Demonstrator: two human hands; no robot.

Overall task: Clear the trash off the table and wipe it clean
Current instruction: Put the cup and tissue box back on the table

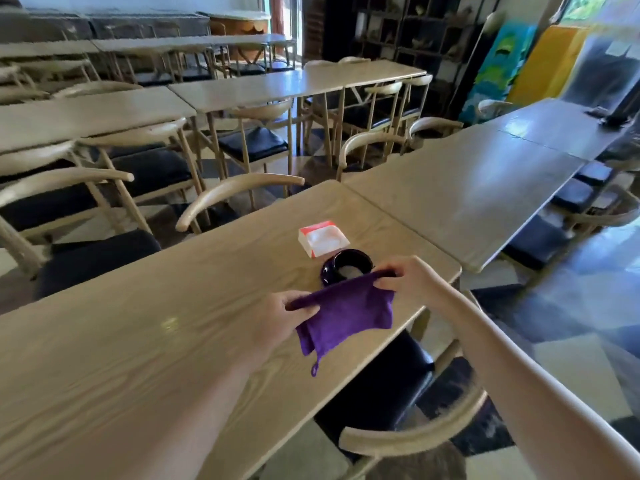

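A purple cloth (346,317) hangs stretched between both hands just above the wooden table (145,341). My left hand (277,317) pinches its left top corner and my right hand (412,280) pinches its right top corner. Behind the cloth sits a dark round ashtray (341,265) with something pale inside, partly hidden by the cloth's top edge. Just beyond the ashtray lies a red-and-white tissue pack (322,239).
A second table (467,195) adjoins on the right. Wooden chairs with black seats stand round the table: one at the far edge (235,194), one at the near right (408,434). More tables and chairs fill the room to the left and behind.
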